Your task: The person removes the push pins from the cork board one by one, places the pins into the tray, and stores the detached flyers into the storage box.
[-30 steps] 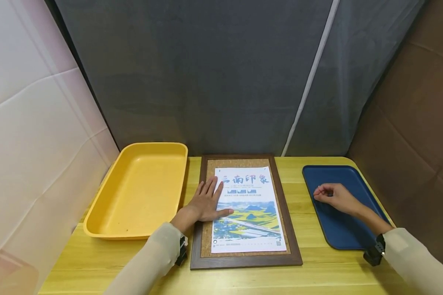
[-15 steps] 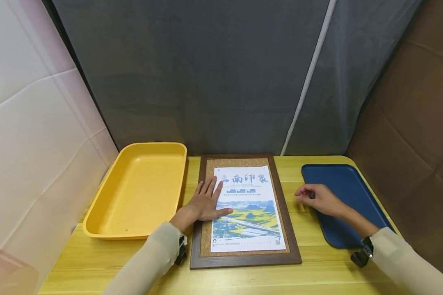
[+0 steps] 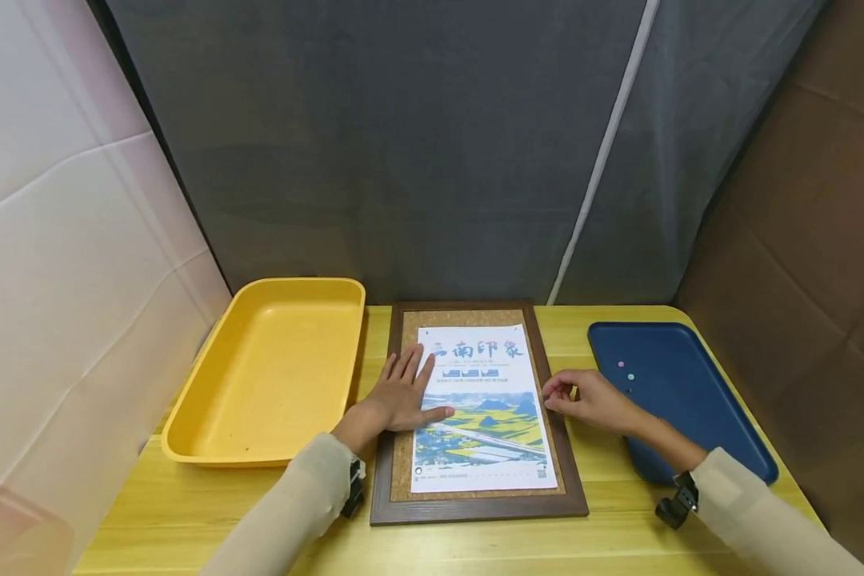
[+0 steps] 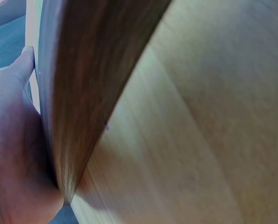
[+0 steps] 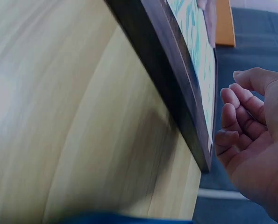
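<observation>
My left hand (image 3: 399, 398) lies flat with spread fingers across the left side of a printed poster (image 3: 482, 456), holding it against a cork board (image 3: 468, 318) in a dark wooden frame (image 3: 475, 512). At the board's right side is my right hand (image 3: 592, 400); its thumb and forefinger come together in a pinch on what looks like a tiny pushpin, mostly hidden by the fingertips. In the right wrist view the other fingers of my right hand (image 5: 255, 126) curl inward. Tiny dark marks like pins show at the poster's top corners.
A blue tray (image 3: 691, 416) at the right holds a pink pin (image 3: 621, 364), a green pin (image 3: 630, 377) and a small dark one. A deep yellow tray (image 3: 259, 400) stands left of the board. Fabric walls rise behind the wooden table (image 3: 475, 552) and at both sides.
My right hand has moved left from over the blue tray to the board's right edge, uncovering the small pins in the tray. My left hand has stayed in place on the poster.
</observation>
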The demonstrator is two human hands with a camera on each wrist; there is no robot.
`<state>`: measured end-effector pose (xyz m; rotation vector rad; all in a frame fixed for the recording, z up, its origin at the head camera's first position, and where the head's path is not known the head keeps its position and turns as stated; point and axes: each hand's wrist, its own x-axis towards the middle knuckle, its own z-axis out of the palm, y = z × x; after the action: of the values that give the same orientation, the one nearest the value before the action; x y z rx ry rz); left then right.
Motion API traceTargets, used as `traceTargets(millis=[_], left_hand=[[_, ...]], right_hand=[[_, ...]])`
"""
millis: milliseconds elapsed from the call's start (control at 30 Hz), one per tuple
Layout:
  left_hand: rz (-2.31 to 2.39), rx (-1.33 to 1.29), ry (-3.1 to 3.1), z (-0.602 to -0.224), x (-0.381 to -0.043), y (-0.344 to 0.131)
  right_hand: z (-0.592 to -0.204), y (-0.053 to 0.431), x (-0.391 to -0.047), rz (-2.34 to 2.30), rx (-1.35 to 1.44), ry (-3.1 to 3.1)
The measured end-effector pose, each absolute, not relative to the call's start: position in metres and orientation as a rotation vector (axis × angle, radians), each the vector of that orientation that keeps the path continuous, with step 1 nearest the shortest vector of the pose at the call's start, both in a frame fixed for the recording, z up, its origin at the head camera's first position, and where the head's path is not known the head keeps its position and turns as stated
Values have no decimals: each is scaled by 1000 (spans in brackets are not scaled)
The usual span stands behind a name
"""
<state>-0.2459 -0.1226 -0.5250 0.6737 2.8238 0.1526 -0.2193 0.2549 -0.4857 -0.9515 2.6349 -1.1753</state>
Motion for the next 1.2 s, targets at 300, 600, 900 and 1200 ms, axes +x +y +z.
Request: traceTargets(millis=[300, 600, 900, 1200], left_hand=[[125, 660, 2822, -524, -245, -121], [128, 673, 2836, -526, -246, -121], [114, 664, 2839, -525, -245, -120], [143, 646, 2838, -526, -246, -121]], right_hand=[[-493, 228, -210, -1229, -1122, 2557], [-501, 204, -204, -1257, -1088, 2499], [-508, 185, -197, -1240, -1146, 2505], [-508, 166, -190, -1255, -1140, 2462]])
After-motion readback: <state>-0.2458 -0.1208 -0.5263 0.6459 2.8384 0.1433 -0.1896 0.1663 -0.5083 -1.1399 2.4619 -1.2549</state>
